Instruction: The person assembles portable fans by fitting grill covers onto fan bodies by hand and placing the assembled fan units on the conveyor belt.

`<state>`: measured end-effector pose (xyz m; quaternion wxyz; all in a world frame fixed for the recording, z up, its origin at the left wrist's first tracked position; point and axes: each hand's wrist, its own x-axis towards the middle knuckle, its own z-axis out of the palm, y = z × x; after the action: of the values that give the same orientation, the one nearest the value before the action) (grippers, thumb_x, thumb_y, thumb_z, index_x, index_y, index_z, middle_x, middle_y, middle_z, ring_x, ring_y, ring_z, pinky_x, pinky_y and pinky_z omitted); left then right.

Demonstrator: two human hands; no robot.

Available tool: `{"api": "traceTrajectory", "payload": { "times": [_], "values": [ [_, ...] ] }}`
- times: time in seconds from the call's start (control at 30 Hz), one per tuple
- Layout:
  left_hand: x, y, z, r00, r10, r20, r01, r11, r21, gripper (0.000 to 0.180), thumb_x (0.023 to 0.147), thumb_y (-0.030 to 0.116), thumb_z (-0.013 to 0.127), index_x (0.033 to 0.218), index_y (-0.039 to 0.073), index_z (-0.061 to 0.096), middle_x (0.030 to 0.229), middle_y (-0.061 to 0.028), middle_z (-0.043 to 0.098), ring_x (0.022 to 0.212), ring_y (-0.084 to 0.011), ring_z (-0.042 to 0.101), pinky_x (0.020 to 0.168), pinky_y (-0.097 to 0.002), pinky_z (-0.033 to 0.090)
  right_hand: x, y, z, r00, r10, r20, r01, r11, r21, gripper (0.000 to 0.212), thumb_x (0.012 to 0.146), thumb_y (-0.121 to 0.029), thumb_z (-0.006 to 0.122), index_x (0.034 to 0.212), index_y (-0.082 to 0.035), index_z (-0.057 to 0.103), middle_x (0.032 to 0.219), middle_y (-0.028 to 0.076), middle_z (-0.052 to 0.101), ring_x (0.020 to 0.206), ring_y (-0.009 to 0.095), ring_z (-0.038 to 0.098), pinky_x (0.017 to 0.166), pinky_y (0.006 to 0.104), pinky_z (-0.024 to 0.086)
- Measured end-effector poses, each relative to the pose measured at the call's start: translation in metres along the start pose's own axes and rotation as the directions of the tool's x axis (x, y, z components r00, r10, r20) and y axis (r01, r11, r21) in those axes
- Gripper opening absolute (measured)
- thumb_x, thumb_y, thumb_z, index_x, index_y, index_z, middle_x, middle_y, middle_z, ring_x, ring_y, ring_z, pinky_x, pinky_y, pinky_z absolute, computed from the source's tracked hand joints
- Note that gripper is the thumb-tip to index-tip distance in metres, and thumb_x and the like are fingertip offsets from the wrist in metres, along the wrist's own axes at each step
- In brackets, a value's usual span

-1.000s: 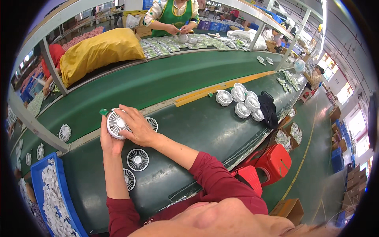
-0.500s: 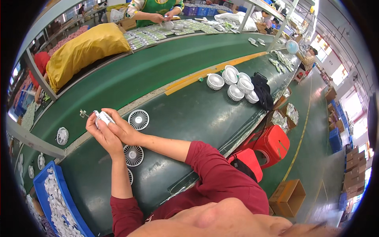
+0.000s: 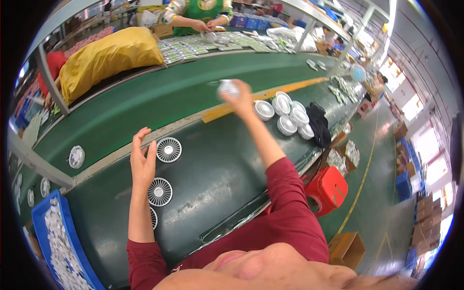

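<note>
My right hand [image 3: 240, 100] grips a round white fan head [image 3: 227, 90], blurred by motion, above the near edge of the green conveyor belt. Empty, my left hand [image 3: 143, 164] hovers over the dark worktop with its fingers apart. Just right of it lies a white round fan grille [image 3: 168, 150]. A second grille [image 3: 159, 192] is closer to me, and a third [image 3: 153, 218] is partly hidden behind my left forearm. To the right of my right hand, several white fan heads [image 3: 287, 124] are piled together, some resting on others.
A blue bin [image 3: 83, 256] of small white parts stands at the near left. White fan parts [image 3: 76, 157] sit on the green belt [image 3: 121, 113]. A black cloth item [image 3: 319, 126] lies beside the pile, with a red stool [image 3: 329, 191] below. Across the belt, a co-worker's hands [image 3: 207, 26] handle something.
My hands have parted. The right one has swung right and away from me with the fan head, while the left has let go and opened.
</note>
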<state>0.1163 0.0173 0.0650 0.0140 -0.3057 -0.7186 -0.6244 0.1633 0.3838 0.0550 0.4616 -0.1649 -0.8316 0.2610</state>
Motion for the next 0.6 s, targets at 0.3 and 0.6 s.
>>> {"api": "traceTrajectory", "payload": {
  "times": [0.3,0.6],
  "values": [
    [0.002,-0.003,-0.012,0.999,-0.020,-0.032,0.024,0.993,0.113,0.031,0.090,0.021,0.058,0.119,0.010,0.054,0.138,-0.0138,0.047,0.127,-0.0313,0.046,0.099,-0.0442,0.041,0.036,0.184,-0.178,0.882,0.399,-0.251,-0.432,0.469,-0.770,0.057,0.072,-0.052,0.071,0.118,-0.017,0.065,0.115,0.019,0.062,0.110,0.038,0.057,0.095,0.0483,0.045],
    [0.025,-0.035,-0.048,0.972,0.128,-0.197,-0.063,0.950,0.306,0.032,0.090,0.020,0.059,0.118,0.006,0.054,0.131,-0.0176,0.051,0.124,-0.0332,0.046,0.104,-0.0404,0.034,0.020,0.144,-0.152,0.999,-0.006,-0.044,-0.022,0.795,-0.607,0.031,0.078,-0.017,0.068,0.107,-0.007,0.067,0.114,0.021,0.061,0.110,0.038,0.055,0.097,0.0459,0.041]
  ]
}}
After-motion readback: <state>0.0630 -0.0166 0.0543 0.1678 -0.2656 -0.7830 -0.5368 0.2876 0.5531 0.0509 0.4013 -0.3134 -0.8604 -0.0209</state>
